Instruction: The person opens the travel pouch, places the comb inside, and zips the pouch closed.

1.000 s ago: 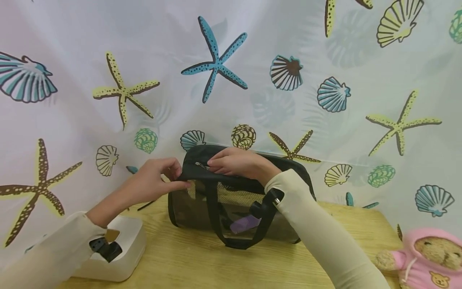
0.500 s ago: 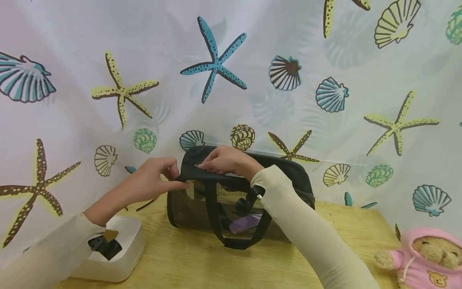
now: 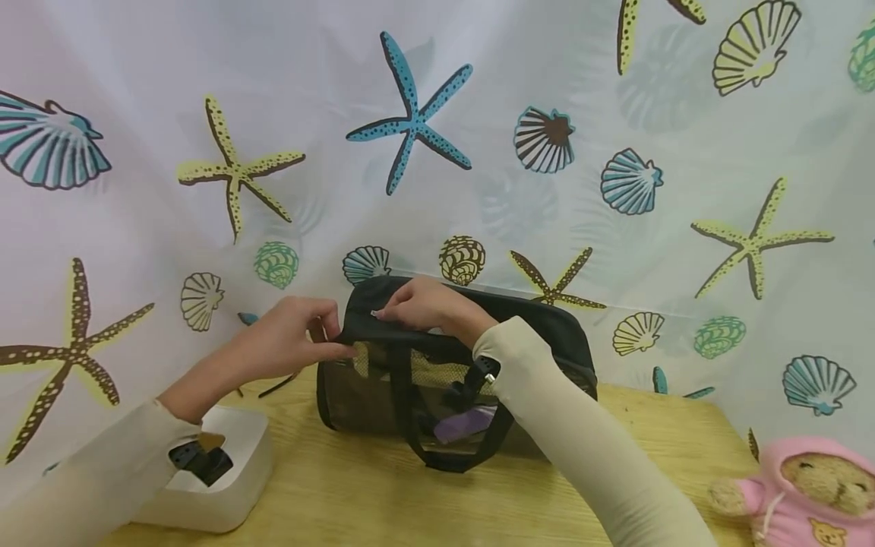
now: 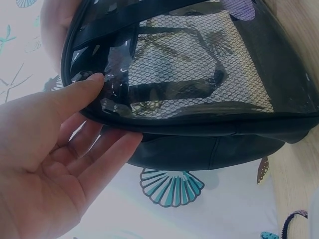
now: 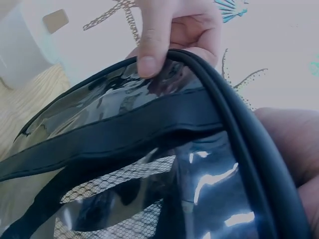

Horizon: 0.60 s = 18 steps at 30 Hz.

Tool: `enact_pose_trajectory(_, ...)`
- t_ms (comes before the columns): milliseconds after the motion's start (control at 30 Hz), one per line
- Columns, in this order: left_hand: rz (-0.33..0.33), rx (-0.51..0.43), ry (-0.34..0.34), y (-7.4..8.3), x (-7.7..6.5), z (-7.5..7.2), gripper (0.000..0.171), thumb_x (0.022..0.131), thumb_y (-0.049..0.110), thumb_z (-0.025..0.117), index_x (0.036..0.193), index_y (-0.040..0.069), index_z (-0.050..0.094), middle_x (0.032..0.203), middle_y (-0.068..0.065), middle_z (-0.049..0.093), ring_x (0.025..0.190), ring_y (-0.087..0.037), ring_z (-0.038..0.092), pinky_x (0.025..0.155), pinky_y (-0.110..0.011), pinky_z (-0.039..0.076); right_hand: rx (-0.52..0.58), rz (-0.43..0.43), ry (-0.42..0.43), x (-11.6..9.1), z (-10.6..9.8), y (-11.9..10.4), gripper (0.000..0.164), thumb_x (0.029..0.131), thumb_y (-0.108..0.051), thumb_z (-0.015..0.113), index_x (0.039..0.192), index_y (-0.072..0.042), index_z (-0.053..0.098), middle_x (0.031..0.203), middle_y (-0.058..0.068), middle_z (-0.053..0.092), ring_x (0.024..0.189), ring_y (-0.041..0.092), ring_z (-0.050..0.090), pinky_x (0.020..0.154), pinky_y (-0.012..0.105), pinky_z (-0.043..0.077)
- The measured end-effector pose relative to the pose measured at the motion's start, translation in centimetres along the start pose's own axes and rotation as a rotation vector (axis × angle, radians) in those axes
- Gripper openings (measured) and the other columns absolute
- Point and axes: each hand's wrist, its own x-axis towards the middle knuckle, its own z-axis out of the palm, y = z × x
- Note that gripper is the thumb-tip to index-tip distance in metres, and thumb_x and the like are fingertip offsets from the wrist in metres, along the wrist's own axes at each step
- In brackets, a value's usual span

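Note:
A black carry bag [image 3: 355, 395] with clear sides and mesh panels stands on the wooden table in the head view. My left hand [image 3: 290, 342] pinches its top left edge. In the left wrist view, the thumb [image 4: 84, 94] lies on the clear panel and the fingers are behind the black rim. On the bag's top, my right hand [image 3: 431, 304] pinches a small metal zipper pull [image 3: 375, 313], whose tip shows beyond the fingertips. A purple object [image 3: 465, 424] shows through the clear side. The right wrist view has only part of the right hand [image 5: 294, 144], beyond the rim.
A black strap handle [image 3: 447, 460] hangs down the bag's front. At the lower left sits a white box [image 3: 253, 471], partly under the left forearm. A teddy bear in a pink hoodie [image 3: 813, 486] is at the right. A patterned curtain [image 3: 444, 205] hangs behind the table.
My right hand has moved left along the bag's top with the zipper pull, mostly in the first half second. The left hand has kept its hold on the edge.

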Motion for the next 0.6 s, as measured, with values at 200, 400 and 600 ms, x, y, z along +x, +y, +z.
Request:
enact_pose_trajectory(200,0.003,-0.018,-0.027,0.2,0.1,-0.2,0.030,0.086,0.024,0.085,0.081,0.014,0.058,0.078,0.000,0.065,0.057,-0.011,0.057,0.050,-0.028,0.048,0.035,0.001,-0.055,-0.5,-1.0,0.4,0.027,0.102,-0.032,0.065,0.108,-0.010,0.080,0.110,0.003,0.073,0.099,0.016,0.069,0.086,0.032,0.059)
enact_pose_trajectory(400,0.006,-0.011,-0.032,0.2,0.1,-0.2,0.028,0.086,0.025,0.085,0.083,0.015,0.059,0.081,0.000,0.066,0.060,-0.010,0.058,0.051,-0.028,0.049,0.135,0.004,-0.096,-1.1,-1.6,0.8,0.024,0.103,-0.025,0.064,0.108,-0.005,0.077,0.099,0.002,0.067,0.086,0.014,0.062,0.080,0.029,0.056)
enact_pose_trajectory(600,0.003,-0.016,-0.030,0.2,0.0,-0.2,0.028,0.087,0.025,0.084,0.083,0.015,0.059,0.082,0.000,0.066,0.063,-0.010,0.061,0.051,-0.028,0.048,0.179,-0.022,-0.118,-1.5,-1.9,1.2,0.022,0.104,-0.021,0.063,0.091,-0.006,0.073,0.078,-0.001,0.053,0.067,0.013,0.045,0.064,0.027,0.042)
